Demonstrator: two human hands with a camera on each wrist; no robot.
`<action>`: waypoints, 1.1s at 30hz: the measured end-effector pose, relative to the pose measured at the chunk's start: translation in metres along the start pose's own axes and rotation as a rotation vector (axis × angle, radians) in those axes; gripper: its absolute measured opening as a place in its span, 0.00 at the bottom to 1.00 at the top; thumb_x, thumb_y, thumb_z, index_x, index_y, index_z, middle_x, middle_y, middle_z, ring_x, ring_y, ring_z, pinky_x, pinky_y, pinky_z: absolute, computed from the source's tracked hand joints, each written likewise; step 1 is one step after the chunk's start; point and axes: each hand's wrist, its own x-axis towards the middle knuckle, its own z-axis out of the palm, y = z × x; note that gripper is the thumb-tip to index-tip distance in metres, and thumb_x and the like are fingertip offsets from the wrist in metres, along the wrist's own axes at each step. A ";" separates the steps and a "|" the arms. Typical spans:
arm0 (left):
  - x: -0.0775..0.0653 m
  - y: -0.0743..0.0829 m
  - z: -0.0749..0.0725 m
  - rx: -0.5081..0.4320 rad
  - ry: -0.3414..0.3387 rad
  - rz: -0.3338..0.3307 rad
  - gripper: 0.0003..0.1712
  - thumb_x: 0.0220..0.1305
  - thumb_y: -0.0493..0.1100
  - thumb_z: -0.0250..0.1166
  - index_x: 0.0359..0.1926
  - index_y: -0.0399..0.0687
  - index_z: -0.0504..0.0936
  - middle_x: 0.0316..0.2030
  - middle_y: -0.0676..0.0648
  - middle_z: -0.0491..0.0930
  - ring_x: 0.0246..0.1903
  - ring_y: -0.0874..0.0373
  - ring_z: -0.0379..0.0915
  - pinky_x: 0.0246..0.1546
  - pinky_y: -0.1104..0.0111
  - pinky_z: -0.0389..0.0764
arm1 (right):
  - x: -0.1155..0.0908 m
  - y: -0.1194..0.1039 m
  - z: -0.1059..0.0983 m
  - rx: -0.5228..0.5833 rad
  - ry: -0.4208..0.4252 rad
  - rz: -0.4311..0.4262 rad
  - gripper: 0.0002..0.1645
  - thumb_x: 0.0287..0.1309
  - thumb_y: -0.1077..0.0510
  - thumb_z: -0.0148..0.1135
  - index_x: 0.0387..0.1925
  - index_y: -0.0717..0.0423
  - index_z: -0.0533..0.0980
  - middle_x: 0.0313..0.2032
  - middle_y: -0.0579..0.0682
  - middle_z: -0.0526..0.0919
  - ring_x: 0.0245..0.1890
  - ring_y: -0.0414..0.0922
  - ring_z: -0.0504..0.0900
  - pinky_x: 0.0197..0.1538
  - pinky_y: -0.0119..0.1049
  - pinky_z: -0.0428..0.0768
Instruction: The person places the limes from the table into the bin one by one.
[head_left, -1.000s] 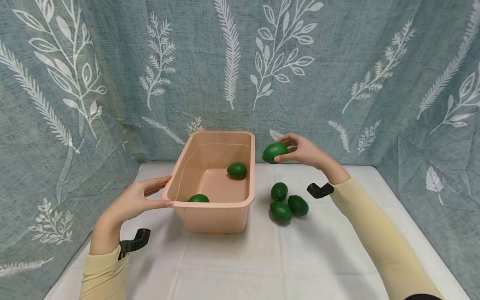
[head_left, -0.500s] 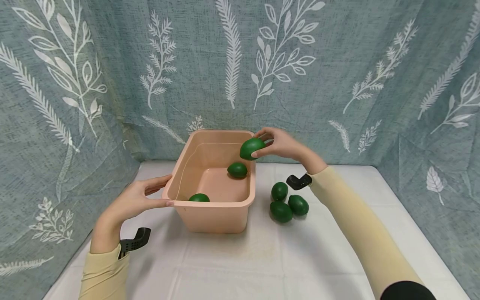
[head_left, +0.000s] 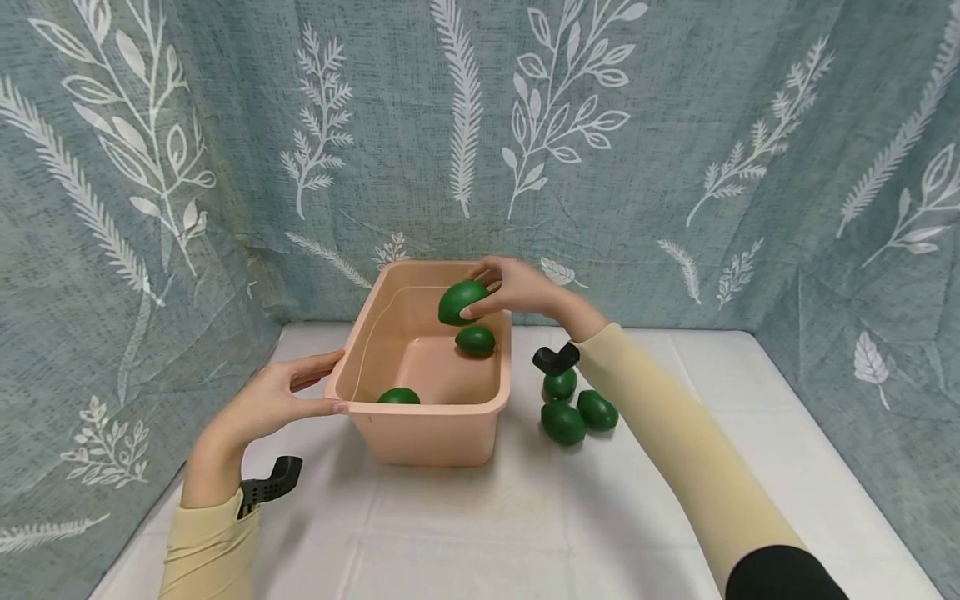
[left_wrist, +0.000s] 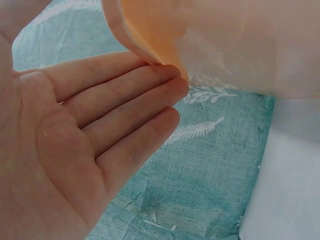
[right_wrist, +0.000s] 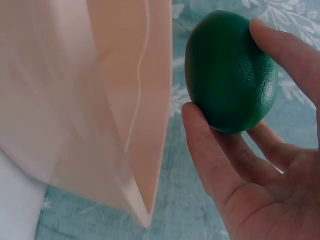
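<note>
My right hand (head_left: pixel 517 287) holds a glossy dark green lime (head_left: pixel 462 302) between thumb and fingers, over the right side of a peach plastic bin (head_left: pixel 431 435). In the right wrist view the lime (right_wrist: pixel 232 75) is pinched with its lower end poking between the fingers, beside the bin wall (right_wrist: pixel 55 100). Two limes lie inside the bin, one by the right wall (head_left: pixel 475 341) and one near the front (head_left: pixel 399 396), partly hidden by the rim. My left hand (head_left: pixel 277 400) touches the bin's front left corner, its fingers (left_wrist: pixel 125 100) straight against the edge.
Three more limes (head_left: pixel 562 422) sit in a cluster on the white tablecloth (head_left: pixel 450 533) right of the bin, one partly behind the black wrist mount (head_left: pixel 557 359). A teal curtain (head_left: pixel 420 125) with white leaf prints closes off the back and sides.
My right hand has carried the lime leftward from beyond the bin's right rim to above its inside. The left hand stays at the corner, and the bin has not moved.
</note>
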 end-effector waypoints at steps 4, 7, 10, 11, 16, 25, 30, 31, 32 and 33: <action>0.001 0.000 0.000 -0.007 0.002 -0.003 0.43 0.56 0.53 0.70 0.69 0.49 0.64 0.67 0.44 0.65 0.67 0.39 0.58 0.63 0.45 0.65 | 0.008 -0.003 0.007 -0.016 -0.014 -0.010 0.40 0.47 0.44 0.72 0.61 0.51 0.68 0.59 0.51 0.73 0.57 0.47 0.73 0.55 0.42 0.78; 0.001 -0.001 0.001 -0.005 0.006 -0.003 0.42 0.55 0.53 0.70 0.69 0.50 0.65 0.66 0.45 0.66 0.67 0.40 0.59 0.63 0.46 0.66 | 0.014 -0.006 0.013 -0.051 -0.016 -0.022 0.40 0.48 0.43 0.72 0.61 0.51 0.69 0.59 0.52 0.73 0.57 0.47 0.74 0.54 0.41 0.78; 0.001 -0.003 0.001 -0.002 0.005 -0.004 0.42 0.55 0.54 0.70 0.69 0.50 0.65 0.66 0.45 0.66 0.66 0.40 0.59 0.63 0.46 0.66 | 0.019 -0.008 0.020 -0.092 -0.019 -0.041 0.39 0.48 0.43 0.71 0.60 0.51 0.70 0.58 0.51 0.74 0.56 0.46 0.74 0.54 0.39 0.78; 0.001 -0.003 0.001 -0.002 0.005 -0.004 0.42 0.55 0.54 0.70 0.69 0.50 0.65 0.66 0.45 0.66 0.66 0.40 0.59 0.63 0.46 0.66 | 0.020 -0.008 0.022 -0.098 -0.019 -0.051 0.38 0.49 0.44 0.71 0.60 0.50 0.71 0.58 0.51 0.75 0.56 0.45 0.75 0.54 0.38 0.78; 0.001 -0.004 0.000 0.009 0.011 -0.005 0.43 0.56 0.54 0.70 0.69 0.51 0.64 0.67 0.45 0.66 0.66 0.40 0.59 0.63 0.45 0.66 | 0.020 -0.008 0.025 -0.015 -0.002 -0.073 0.34 0.52 0.52 0.71 0.60 0.54 0.72 0.57 0.55 0.77 0.56 0.50 0.78 0.53 0.34 0.80; 0.002 -0.002 -0.001 0.018 0.012 -0.001 0.42 0.55 0.54 0.70 0.69 0.50 0.65 0.66 0.45 0.66 0.66 0.40 0.60 0.63 0.46 0.66 | -0.003 0.003 0.008 -0.007 0.013 -0.015 0.34 0.53 0.50 0.70 0.61 0.50 0.72 0.57 0.53 0.77 0.55 0.48 0.79 0.52 0.34 0.81; 0.003 -0.001 -0.001 0.014 0.012 0.014 0.41 0.56 0.53 0.70 0.69 0.50 0.65 0.66 0.45 0.67 0.66 0.40 0.60 0.63 0.47 0.66 | -0.018 0.014 -0.002 -0.037 0.041 -0.004 0.35 0.52 0.48 0.70 0.61 0.50 0.72 0.56 0.53 0.78 0.53 0.49 0.80 0.51 0.35 0.82; 0.003 -0.001 -0.001 0.016 0.012 0.014 0.42 0.56 0.53 0.70 0.69 0.50 0.65 0.66 0.45 0.67 0.66 0.40 0.60 0.63 0.47 0.66 | -0.021 0.017 -0.004 -0.031 0.045 0.004 0.35 0.52 0.49 0.70 0.61 0.51 0.72 0.56 0.54 0.78 0.53 0.49 0.80 0.50 0.35 0.82; 0.003 -0.001 -0.001 0.021 0.011 0.011 0.42 0.56 0.53 0.70 0.69 0.50 0.65 0.66 0.46 0.67 0.66 0.41 0.60 0.63 0.48 0.66 | -0.025 0.019 -0.006 -0.027 0.052 0.014 0.34 0.52 0.49 0.70 0.61 0.51 0.72 0.56 0.54 0.78 0.53 0.50 0.81 0.50 0.35 0.82; 0.003 -0.001 0.000 0.021 0.011 0.011 0.42 0.56 0.53 0.70 0.69 0.50 0.65 0.66 0.45 0.67 0.66 0.40 0.60 0.63 0.48 0.66 | -0.028 0.022 -0.007 -0.027 0.058 0.024 0.34 0.52 0.49 0.70 0.61 0.51 0.72 0.57 0.54 0.78 0.53 0.50 0.81 0.49 0.36 0.83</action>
